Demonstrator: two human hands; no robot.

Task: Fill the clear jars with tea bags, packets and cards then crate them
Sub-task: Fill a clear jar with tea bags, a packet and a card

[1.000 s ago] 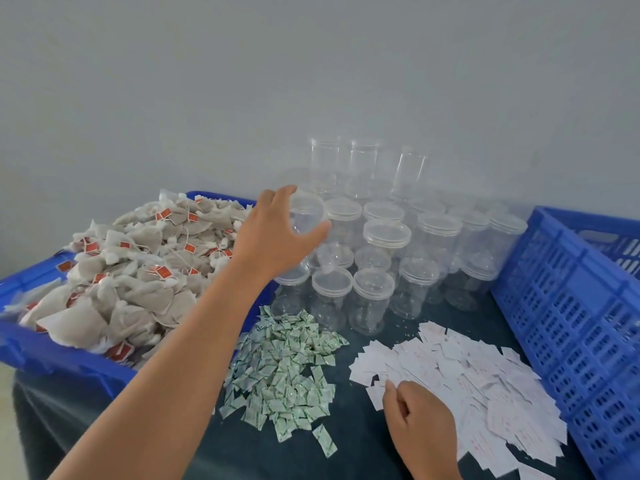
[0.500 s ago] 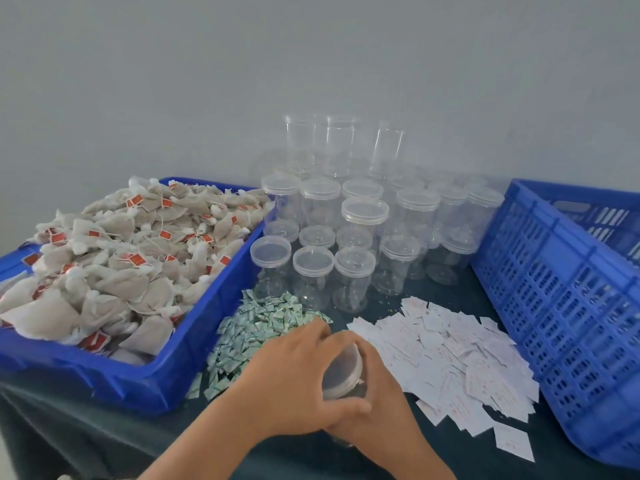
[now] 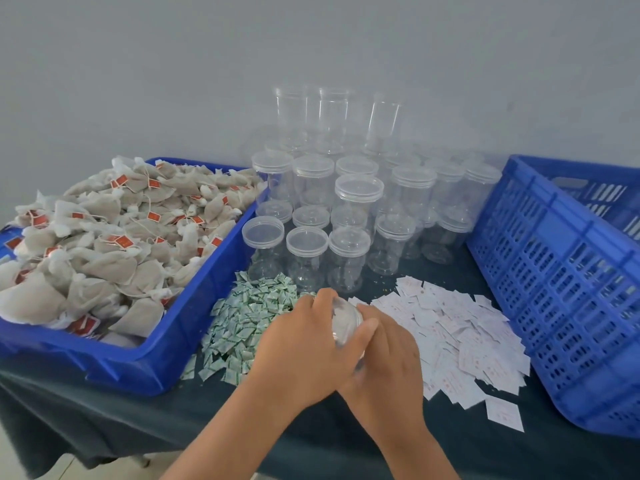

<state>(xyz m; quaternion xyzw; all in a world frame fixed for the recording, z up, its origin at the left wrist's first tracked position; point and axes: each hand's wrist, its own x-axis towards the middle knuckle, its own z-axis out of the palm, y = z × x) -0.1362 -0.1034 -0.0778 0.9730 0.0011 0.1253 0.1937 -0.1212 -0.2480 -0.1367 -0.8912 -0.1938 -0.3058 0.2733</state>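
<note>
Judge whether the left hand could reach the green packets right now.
Probably yes: the packets lie just beside the left hand with nothing between, though its fingers grip the jar.

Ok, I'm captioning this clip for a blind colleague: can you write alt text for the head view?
A left hand and right hand grip one clear jar, between a pile of green-and-white packets and a spread of white cards. Behind stand many lidded jars; a blue tray heaped with tea bags sits left, a blue crate right.

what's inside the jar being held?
The exposed top of the jar looks clear, nothing visible inside. The left hand and right hand wrap the rest of its body, so its lower part is hidden.
</note>
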